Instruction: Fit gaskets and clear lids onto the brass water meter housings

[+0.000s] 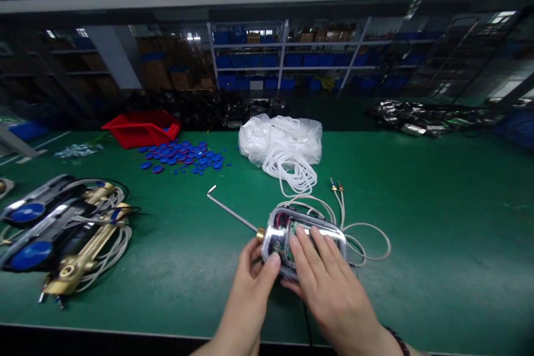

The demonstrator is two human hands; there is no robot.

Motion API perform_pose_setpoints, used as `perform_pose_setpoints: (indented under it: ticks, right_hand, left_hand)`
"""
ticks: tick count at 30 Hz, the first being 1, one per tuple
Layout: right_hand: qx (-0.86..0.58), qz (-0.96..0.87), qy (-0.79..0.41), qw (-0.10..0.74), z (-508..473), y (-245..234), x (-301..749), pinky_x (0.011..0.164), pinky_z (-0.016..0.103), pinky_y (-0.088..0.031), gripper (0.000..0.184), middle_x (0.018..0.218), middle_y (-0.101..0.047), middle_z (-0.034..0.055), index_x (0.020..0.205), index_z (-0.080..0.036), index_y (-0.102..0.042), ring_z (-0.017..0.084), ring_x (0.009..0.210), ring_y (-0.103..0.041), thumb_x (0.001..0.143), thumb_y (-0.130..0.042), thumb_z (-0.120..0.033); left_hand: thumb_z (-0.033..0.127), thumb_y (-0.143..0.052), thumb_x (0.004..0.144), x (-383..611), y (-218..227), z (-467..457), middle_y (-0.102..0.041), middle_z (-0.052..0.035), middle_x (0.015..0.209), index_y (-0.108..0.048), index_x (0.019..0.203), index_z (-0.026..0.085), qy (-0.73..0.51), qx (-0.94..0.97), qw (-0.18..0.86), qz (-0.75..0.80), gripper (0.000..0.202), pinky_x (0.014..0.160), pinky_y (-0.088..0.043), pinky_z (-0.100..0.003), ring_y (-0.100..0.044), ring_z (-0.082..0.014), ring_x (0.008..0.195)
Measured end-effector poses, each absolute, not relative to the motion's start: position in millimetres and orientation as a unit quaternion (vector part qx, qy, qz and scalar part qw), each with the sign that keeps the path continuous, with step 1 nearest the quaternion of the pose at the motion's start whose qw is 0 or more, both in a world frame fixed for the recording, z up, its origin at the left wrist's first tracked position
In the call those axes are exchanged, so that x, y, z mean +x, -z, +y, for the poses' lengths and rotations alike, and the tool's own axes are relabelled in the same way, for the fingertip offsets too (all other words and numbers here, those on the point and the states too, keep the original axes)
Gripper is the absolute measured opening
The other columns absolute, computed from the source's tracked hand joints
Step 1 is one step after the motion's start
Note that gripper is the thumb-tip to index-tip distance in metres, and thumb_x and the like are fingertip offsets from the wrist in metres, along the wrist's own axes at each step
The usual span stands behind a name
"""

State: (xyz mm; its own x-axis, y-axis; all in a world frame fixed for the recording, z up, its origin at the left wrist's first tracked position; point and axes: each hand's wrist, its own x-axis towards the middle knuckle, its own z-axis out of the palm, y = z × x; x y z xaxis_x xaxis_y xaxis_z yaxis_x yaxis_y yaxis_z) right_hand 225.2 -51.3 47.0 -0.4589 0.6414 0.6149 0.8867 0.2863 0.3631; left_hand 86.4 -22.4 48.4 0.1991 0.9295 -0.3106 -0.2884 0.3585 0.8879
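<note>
A clear plastic housing (334, 233) with wiring inside lies on the green table (438, 222) near the front edge. My left hand (250, 283) grips its left end, thumb on the rim beside a brass fitting (260, 233). My right hand (325, 278) rests on top with fingers spread flat over the opening. A thin bent metal rod (227, 208) sticks out from the brass fitting to the upper left. White cables (367, 233) with small brass tips (336, 184) trail from the housing to the right.
A bag of white tubing (283, 142) lies behind the housing. Blue discs (183, 156) are scattered by a red bin (142, 128) at the back left. Finished units with brass valves (62, 228) lie at the left. Shelving stands beyond the table.
</note>
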Motion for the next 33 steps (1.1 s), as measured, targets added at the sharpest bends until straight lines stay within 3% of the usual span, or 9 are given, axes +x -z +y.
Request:
perform_pose_setpoints:
  ticks: [3,6,10,13,16,19,21,26,33]
  right_hand:
    - [-0.485,-0.762,0.388,0.184,-54.0,-35.8,216.4,0.092,0.048,-0.046,0.035,0.127,-0.055,0.0220,0.121,-0.002,-0.056,0.036,0.111,-0.057,0.093,-0.040,-0.016]
    - [-0.497,-0.753,0.375,0.213,-56.8,-35.7,214.1,0.091,0.046,-0.047,0.035,0.127,-0.055,0.0205,0.121,-0.002,-0.056,0.035,0.113,-0.055,0.091,-0.040,-0.013]
    - [-0.469,-0.808,0.201,0.293,-71.1,-63.9,237.6,0.089,0.038,-0.053,0.035,0.126,-0.058,0.0132,0.121,-0.009,-0.056,0.027,0.118,-0.053,0.094,-0.043,-0.027]
    - [-0.509,-0.760,0.087,0.394,-82.2,-87.7,260.6,0.098,0.034,-0.047,0.037,0.132,-0.053,0.0073,0.129,-0.018,-0.049,0.021,0.123,-0.048,0.094,-0.046,-0.029]
    - [-0.540,-0.696,-0.008,0.474,-79.8,-95.7,265.5,0.098,0.030,-0.045,0.038,0.133,-0.052,0.0053,0.133,-0.024,-0.044,0.019,0.120,-0.050,0.096,-0.043,-0.031]
    - [-0.500,-0.695,-0.182,0.484,-65.3,-84.9,251.2,0.088,0.026,-0.048,0.033,0.118,-0.061,0.0055,0.123,-0.024,-0.054,0.016,0.107,-0.057,0.098,-0.036,-0.038]
    - [-0.497,-0.672,-0.266,0.481,-53.7,-70.4,240.0,0.084,0.026,-0.047,0.037,0.103,-0.063,0.0060,0.107,-0.021,-0.061,0.017,0.097,-0.059,0.099,-0.032,-0.041]
    - [-0.534,-0.602,-0.329,0.494,-32.0,-35.7,231.8,0.068,0.027,-0.043,0.048,0.075,-0.057,0.0028,0.077,-0.018,-0.058,0.016,0.074,-0.055,0.098,-0.027,-0.048]
    - [-0.554,-0.585,-0.305,0.508,-26.1,-30.8,232.8,0.059,0.027,-0.039,0.053,0.067,-0.054,0.0021,0.069,-0.018,-0.056,0.016,0.064,-0.052,0.098,-0.023,-0.048]
  left_hand:
    - [0.060,-0.073,0.062,101.5,-39.3,-41.4,-0.057,-0.0141,0.129,-0.059,0.119,0.016,-0.407,0.246,0.794,0.379,0.073,0.104,-0.041,-0.039,-0.049,-0.0290,0.125]
    - [0.054,-0.074,0.066,112.1,-40.5,-43.9,-0.059,-0.0095,0.129,-0.061,0.117,0.018,-0.424,0.204,0.803,0.365,0.064,0.106,-0.037,-0.033,-0.046,-0.0252,0.127]
    - [0.049,-0.067,0.071,99.0,-54.4,-28.5,-0.067,-0.0111,0.115,-0.063,0.111,0.013,-0.423,0.298,0.738,0.434,0.054,0.099,-0.041,-0.035,-0.056,-0.0271,0.114]
    - [0.049,-0.062,0.069,76.8,-85.8,-14.1,-0.069,-0.0112,0.106,-0.063,0.107,0.011,-0.368,0.465,0.686,0.422,0.054,0.088,-0.046,-0.036,-0.062,-0.0272,0.100]
    - [0.045,-0.063,0.062,65.6,-125.8,-6.0,-0.071,-0.0067,0.091,-0.066,0.094,0.015,-0.232,0.698,0.520,0.435,0.044,0.072,-0.048,-0.031,-0.063,-0.0247,0.083]
    - [0.044,-0.065,0.060,73.3,-145.4,-3.7,-0.069,-0.0033,0.077,-0.065,0.079,0.020,-0.101,0.845,0.290,0.437,0.030,0.064,-0.045,-0.030,-0.063,-0.0243,0.070]
    - [0.042,-0.063,0.061,83.3,-141.1,-1.8,-0.070,-0.0042,0.079,-0.066,0.082,0.021,-0.050,0.884,0.233,0.402,0.029,0.064,-0.045,-0.031,-0.065,-0.0257,0.071]
    - [0.050,-0.062,0.060,98.4,-112.4,12.0,-0.071,-0.0055,0.084,-0.065,0.088,0.022,0.012,0.882,0.239,0.405,0.039,0.061,-0.046,-0.030,-0.067,-0.0275,0.075]
    - [0.046,-0.062,0.063,100.4,-112.6,21.1,-0.070,-0.0046,0.079,-0.064,0.084,0.022,0.025,0.880,0.261,0.397,0.032,0.059,-0.048,-0.032,-0.066,-0.0269,0.070]
